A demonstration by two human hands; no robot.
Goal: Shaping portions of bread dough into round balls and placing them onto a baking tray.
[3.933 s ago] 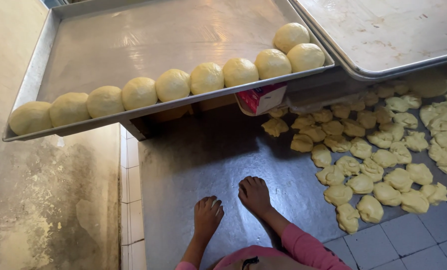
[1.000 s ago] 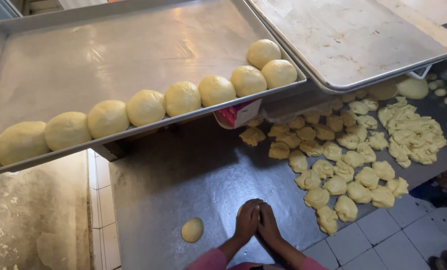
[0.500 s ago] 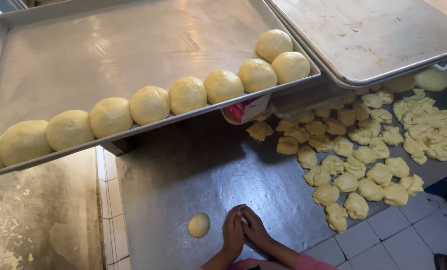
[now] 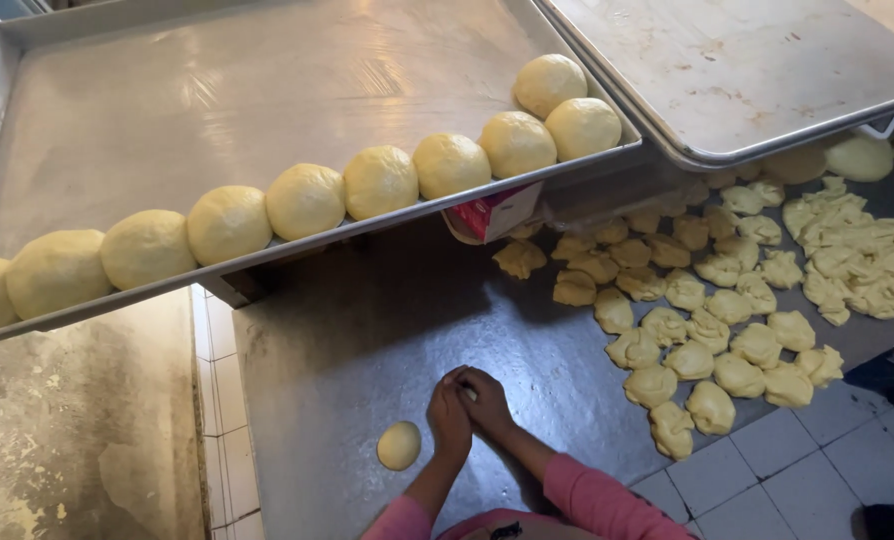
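My left hand (image 4: 448, 415) and my right hand (image 4: 486, 398) are pressed together over the dark metal work surface (image 4: 367, 330), cupped around a piece of dough of which only a pale sliver shows between the palms. A small round dough ball (image 4: 399, 445) lies on the surface just left of my left hand. To the right lies a spread of several rough-cut yellow dough pieces (image 4: 707, 330). Above, a large metal tray (image 4: 217, 100) carries a row of several smooth round dough balls (image 4: 307, 200) along its near edge.
A second metal tray (image 4: 757, 70) sits at the upper right, overlapping the first. A small red-and-white carton (image 4: 495, 212) shows under the tray edge. White tiles (image 4: 797, 460) border the surface at right and left; a stained wall (image 4: 77, 430) is at the lower left.
Earlier both hands lay flat and apart on the surface. A rolled dough ball now lies to the left, and the hands have come together around another piece.
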